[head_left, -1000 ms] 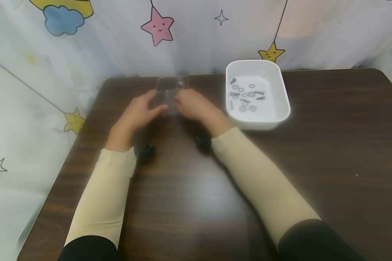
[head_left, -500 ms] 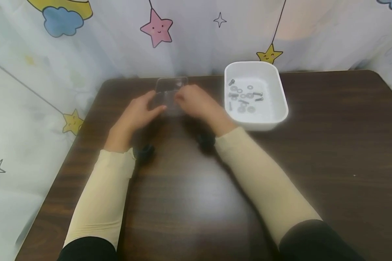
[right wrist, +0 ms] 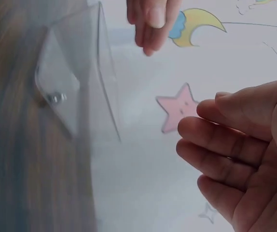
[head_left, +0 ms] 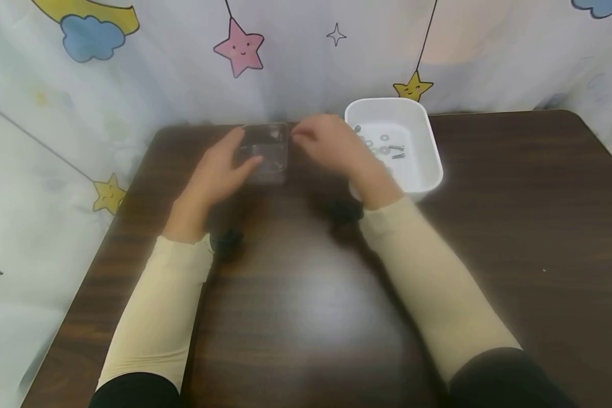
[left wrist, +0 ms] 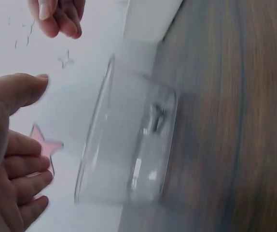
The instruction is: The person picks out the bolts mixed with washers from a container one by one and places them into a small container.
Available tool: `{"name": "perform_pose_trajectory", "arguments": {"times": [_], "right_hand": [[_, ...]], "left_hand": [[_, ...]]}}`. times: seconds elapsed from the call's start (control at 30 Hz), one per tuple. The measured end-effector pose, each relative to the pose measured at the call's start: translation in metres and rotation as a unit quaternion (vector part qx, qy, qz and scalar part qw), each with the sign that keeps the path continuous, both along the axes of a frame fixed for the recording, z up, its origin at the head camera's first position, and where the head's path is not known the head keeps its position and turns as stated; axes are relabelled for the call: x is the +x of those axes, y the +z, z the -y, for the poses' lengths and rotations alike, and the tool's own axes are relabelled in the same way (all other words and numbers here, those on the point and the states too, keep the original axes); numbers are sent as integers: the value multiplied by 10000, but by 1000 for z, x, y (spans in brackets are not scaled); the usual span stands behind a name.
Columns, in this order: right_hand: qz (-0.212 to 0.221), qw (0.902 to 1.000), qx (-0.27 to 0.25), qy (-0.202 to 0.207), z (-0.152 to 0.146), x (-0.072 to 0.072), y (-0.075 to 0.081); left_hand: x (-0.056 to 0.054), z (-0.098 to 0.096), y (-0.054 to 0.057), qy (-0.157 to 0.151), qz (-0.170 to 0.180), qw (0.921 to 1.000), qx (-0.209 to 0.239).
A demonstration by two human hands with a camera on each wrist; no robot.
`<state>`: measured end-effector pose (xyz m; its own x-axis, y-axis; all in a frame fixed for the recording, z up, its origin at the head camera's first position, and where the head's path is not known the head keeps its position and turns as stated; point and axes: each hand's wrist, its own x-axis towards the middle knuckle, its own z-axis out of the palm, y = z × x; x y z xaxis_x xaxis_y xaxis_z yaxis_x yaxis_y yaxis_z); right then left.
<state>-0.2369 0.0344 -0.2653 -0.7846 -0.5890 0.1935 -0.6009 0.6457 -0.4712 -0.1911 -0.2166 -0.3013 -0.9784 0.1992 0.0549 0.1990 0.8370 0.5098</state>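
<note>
A clear plastic box (head_left: 286, 148) stands near the back edge of the table, and a small shiny metal piece (left wrist: 156, 117) lies on its bottom. My left hand (head_left: 215, 173) is at the box's left side, thumb and fingers spread apart and holding nothing. Over the gap between the box and a white plastic container (head_left: 435, 153) hovers my right hand (head_left: 334, 144). Its fingers (right wrist: 215, 159) are loosely bent, with nothing between them in the right wrist view. The right forearm covers part of the white container.
Several screws (head_left: 396, 148) and flat washers (head_left: 385, 137) lie in the white container. A patterned curtain (head_left: 296, 68) hangs behind the dark wooden table (head_left: 515, 226). Dark wrist devices (head_left: 345, 211) show below the hands.
My right hand has left the clear box and moved right toward the white container, its fingers loosening. The left hand has stayed beside the box. The head view has shifted slightly.
</note>
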Motion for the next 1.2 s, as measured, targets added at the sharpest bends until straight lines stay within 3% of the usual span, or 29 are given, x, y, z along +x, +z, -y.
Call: {"name": "perform_pose_trajectory", "arguments": {"times": [0.2, 0.4, 0.7, 1.03, 1.2], "right_hand": [[306, 9986, -141, -399, -35, 5, 8], [526, 9951, -234, -806, -73, 6, 12], [341, 9926, -271, -1135, -107, 4, 11], [890, 9851, -214, -1454, -119, 4, 11], [1166, 9815, -62, -1517, -123, 3, 7]], "left_hand": [[3, -28, 6, -400, -436, 9979, 245], [7, -53, 7, -722, -556, 9949, 429], [2, -94, 2, -1132, -226, 9933, 84], [-8, -138, -15, -1578, 98, 9874, -71], [-11, -152, -24, -1657, 137, 9857, -266]]}}
